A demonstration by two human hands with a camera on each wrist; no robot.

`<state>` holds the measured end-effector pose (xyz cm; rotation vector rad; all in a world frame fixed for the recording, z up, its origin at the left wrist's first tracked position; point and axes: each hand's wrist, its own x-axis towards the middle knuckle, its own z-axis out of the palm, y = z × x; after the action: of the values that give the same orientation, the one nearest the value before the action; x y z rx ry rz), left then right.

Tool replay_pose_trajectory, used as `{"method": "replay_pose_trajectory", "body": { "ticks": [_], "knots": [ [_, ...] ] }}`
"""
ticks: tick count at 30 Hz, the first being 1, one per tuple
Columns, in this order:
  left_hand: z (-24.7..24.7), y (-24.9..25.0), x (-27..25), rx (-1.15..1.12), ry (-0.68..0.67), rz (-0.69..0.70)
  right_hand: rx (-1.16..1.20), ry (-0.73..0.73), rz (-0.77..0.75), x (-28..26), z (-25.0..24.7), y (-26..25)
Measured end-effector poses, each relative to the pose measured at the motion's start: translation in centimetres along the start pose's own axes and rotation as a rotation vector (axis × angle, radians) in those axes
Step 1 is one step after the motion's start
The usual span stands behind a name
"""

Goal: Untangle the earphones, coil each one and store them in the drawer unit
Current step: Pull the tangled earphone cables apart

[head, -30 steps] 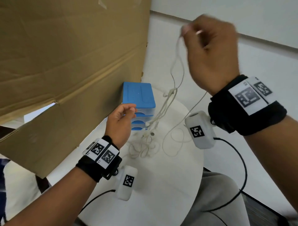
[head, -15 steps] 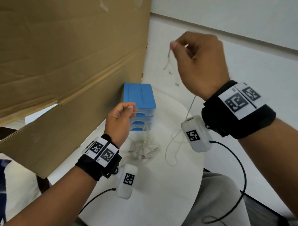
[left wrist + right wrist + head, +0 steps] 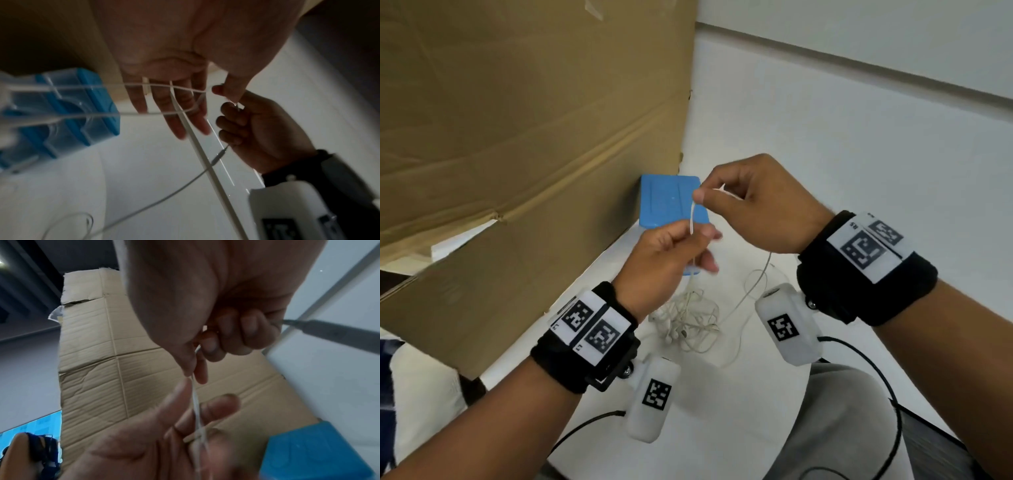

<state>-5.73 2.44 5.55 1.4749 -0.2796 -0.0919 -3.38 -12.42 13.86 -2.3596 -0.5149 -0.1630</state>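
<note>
Centrally, the thin white earphone cable runs upright, pinched by right hand above, left hand below. Slack lies tangled beneath.

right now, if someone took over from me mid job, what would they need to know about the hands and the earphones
Right hand: pinches one white earphone cable between thumb and forefinger, just above the left.
Left hand: holds the same cable, looped across its fingers.
Tangle of the other earphones lies on the white table, in front of the blue drawer unit.
Done: one cable partly lifted out, coil started.
Left: finish the coil, untangle the rest, store all.
</note>
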Motion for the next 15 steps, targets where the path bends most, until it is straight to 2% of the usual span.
{"method": "replay_pose_trajectory", "body": {
  "ticks": [3, 7, 10, 12, 15],
  "knots": [
    [-0.2, -1.5, 0.3, -0.021, 0.011, -0.114, 0.061, 0.033, 0.065, 0.0, 0.0, 2.4],
    [-2.4, -4.0, 1.3, 0.148, 0.138, -0.230, 0.031, 0.123, 0.270, -0.3, -0.7, 9.2],
    [-3.6, -5.6, 1.5, 0.301, 0.151, -0.305, 0.014, 0.086, 0.495, -1.6, 0.1, 14.8],
    [-3.7, -6.3, 1.4, 0.396, 0.123, -0.315, -0.078, 0.037, 0.603, -2.5, 1.5, 17.9],
    [-3.5, -7.1, 1.2, 0.449, 0.197, -0.369, -0.272, -0.035, 0.766, -3.1, 3.6, 21.1]
  ]
}}
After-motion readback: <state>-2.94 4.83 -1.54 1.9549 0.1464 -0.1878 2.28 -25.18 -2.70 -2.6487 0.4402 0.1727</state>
